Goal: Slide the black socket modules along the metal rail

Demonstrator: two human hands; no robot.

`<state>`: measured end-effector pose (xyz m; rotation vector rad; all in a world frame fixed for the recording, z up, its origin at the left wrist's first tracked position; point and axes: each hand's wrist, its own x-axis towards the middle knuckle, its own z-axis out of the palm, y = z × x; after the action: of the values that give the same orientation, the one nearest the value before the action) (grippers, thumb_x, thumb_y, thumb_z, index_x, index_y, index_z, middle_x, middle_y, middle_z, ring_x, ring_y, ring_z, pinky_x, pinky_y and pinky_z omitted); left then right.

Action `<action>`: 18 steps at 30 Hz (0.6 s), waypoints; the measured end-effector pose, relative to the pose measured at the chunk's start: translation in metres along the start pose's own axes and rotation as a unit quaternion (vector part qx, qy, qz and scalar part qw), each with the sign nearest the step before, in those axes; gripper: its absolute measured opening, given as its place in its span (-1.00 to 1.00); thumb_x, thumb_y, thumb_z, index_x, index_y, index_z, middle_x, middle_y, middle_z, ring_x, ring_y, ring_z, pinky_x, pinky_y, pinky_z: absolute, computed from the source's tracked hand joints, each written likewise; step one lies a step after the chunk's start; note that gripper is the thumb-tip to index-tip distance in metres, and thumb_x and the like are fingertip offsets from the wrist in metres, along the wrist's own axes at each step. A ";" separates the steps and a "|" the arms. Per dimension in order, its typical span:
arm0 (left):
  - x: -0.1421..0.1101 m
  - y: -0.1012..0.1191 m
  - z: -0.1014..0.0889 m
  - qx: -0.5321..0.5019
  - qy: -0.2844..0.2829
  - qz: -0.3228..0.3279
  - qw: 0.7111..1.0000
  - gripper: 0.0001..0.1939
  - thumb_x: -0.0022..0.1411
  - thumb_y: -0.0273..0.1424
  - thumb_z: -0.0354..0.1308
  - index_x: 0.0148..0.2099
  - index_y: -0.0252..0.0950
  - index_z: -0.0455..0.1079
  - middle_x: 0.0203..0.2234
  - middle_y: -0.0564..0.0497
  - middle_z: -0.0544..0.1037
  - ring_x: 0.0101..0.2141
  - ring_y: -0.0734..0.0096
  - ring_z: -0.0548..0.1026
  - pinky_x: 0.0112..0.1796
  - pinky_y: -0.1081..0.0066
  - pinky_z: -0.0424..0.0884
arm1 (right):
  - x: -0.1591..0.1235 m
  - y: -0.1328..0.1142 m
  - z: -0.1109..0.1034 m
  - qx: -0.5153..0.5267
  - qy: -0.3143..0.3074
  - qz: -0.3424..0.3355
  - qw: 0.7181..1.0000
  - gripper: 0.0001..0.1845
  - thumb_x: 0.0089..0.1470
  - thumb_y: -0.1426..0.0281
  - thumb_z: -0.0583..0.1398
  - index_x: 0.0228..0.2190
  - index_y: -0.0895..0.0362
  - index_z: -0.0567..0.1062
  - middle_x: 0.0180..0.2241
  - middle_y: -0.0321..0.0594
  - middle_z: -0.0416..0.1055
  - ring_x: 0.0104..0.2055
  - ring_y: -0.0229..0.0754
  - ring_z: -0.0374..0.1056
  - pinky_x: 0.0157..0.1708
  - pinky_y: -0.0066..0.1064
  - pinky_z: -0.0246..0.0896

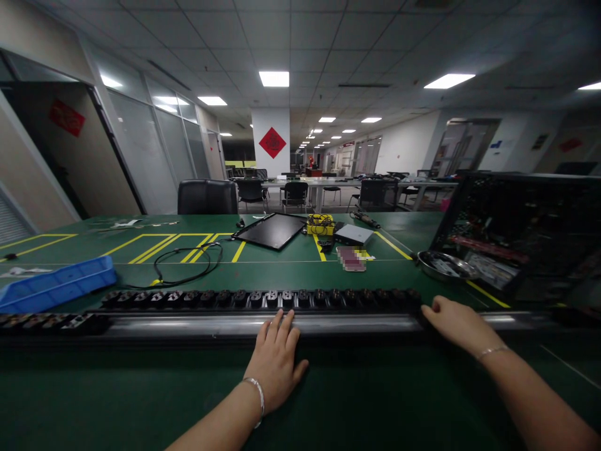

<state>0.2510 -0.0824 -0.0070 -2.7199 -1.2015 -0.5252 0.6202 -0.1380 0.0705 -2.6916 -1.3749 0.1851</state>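
A long metal rail (pixel 328 324) with dark edges runs across the table in front of me. My left hand (pixel 277 357) lies flat over its near edge, fingers stretched out and fingertips on the metal. My right hand (pixel 457 322) is closed at the right end of a row of small black socket-like blocks (pixel 256 299), which stands just behind the rail. Whatever its curled fingers hold, if anything, is hidden. At the left end of the rail sit several more black blocks (pixel 84 324), some with pale tops.
A blue plastic bin (pixel 61 285) lies at the left, near a looped black cable (pixel 188 266). Behind the row are a dark flat panel (pixel 272 230), a yellow box of wires (pixel 320 224) and a grey box (pixel 354 235). A metal bowl (pixel 446 266) stands beside an open computer case (pixel 511 232).
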 end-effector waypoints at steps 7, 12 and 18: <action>0.004 0.002 -0.006 -0.008 -0.002 -0.008 1.000 -0.61 0.19 -0.13 -0.02 -0.04 -0.25 0.30 0.20 -0.11 0.12 0.20 0.06 0.00 0.10 0.02 0.05 | -0.047 -0.082 0.021 0.007 0.007 -0.125 0.992 -0.83 0.12 0.31 0.06 -0.38 0.17 0.31 -0.38 -0.16 0.35 -0.35 -0.17 0.31 -0.43 -0.43 0.01; 0.008 0.002 -0.007 -0.008 0.000 -0.015 1.000 -0.66 0.19 -0.15 0.00 -0.09 -0.26 0.32 0.19 -0.10 0.14 0.20 0.07 0.02 0.09 0.03 0.07 | -0.069 -0.108 0.038 0.048 0.032 -0.200 0.978 -0.84 0.09 0.35 0.08 -0.29 0.17 0.34 -0.27 -0.17 0.34 -0.26 -0.19 0.31 -0.34 -0.42 0.11; 0.009 0.001 -0.009 -0.016 -0.011 -0.028 0.999 -0.64 0.19 -0.15 0.00 -0.09 -0.29 0.31 0.18 -0.09 0.17 0.20 0.11 0.03 0.11 0.04 0.07 | -0.082 -0.120 0.064 0.117 0.057 -0.340 0.931 -0.53 0.04 0.41 0.05 0.02 0.21 0.26 0.00 -0.08 0.24 0.00 -0.14 0.20 0.01 -0.33 0.10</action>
<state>0.2554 -0.0793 0.0044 -2.7318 -1.2905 -0.5257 0.4662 -0.1315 0.0306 -1.8680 -1.9917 0.1106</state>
